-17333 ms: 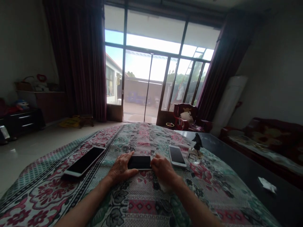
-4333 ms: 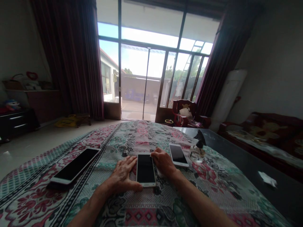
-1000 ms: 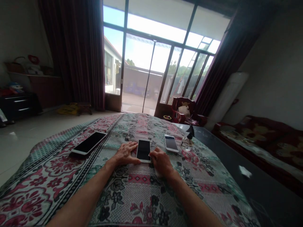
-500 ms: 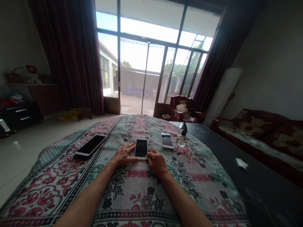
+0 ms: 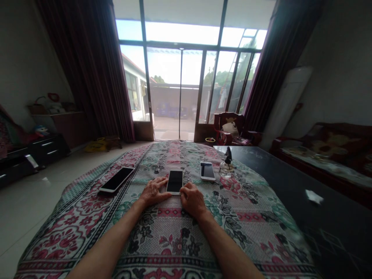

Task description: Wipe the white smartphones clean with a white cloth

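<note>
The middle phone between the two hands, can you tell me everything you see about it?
The middle phone is a slim slab with a white frame and a dark, glossy screen that looks unlit. It lies flat, face up, on the flowered cloth, its length pointing away from the person. The left hand rests flat beside it, fingers against its left edge, thumb by its near end. The curled right hand touches its near right corner. Nothing lies on it.

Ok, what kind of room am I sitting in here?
Most likely a home living room: a cushioned sofa runs along the right wall, and dark red curtains hang beside tall glass doors that open onto a yard.
</note>
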Motion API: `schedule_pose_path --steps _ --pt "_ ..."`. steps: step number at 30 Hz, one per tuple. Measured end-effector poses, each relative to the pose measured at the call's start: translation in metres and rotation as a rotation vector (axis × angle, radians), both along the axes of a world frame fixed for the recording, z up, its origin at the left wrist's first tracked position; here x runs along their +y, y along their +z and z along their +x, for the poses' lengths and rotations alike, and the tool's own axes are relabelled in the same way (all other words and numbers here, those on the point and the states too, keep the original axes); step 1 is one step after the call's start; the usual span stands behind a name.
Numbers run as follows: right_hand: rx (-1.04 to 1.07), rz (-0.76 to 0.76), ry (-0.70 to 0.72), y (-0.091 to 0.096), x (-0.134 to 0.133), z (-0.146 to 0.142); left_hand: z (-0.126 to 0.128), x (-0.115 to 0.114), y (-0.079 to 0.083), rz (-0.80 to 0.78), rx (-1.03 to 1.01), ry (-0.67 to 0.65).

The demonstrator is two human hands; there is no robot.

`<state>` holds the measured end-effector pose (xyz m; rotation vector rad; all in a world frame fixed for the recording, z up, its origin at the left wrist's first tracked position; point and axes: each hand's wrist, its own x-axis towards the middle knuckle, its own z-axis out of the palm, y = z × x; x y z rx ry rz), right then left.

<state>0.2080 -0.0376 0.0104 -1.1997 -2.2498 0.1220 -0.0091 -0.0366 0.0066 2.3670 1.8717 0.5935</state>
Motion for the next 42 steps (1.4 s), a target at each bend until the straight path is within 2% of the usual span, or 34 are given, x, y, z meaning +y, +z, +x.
schedule_pose_path --steps 7,18,35,42 --pt "0.053 -0.042 -0.011 0.0 0.002 0.0 0.006 -0.008 -0.003 0.036 0.027 0.043" --pt "0.108 -0.111 -0.013 0.0 0.006 0.001 0.005 -0.008 -0.01 0.077 0.027 0.033" --pt "0.146 -0.054 0.06 -0.006 0.003 0.006 0.006 -0.007 -0.017 0.1 0.033 0.023" --pt "0.162 -0.085 0.081 -0.008 0.0 0.008 0.009 -0.008 -0.024 0.075 0.008 0.026"
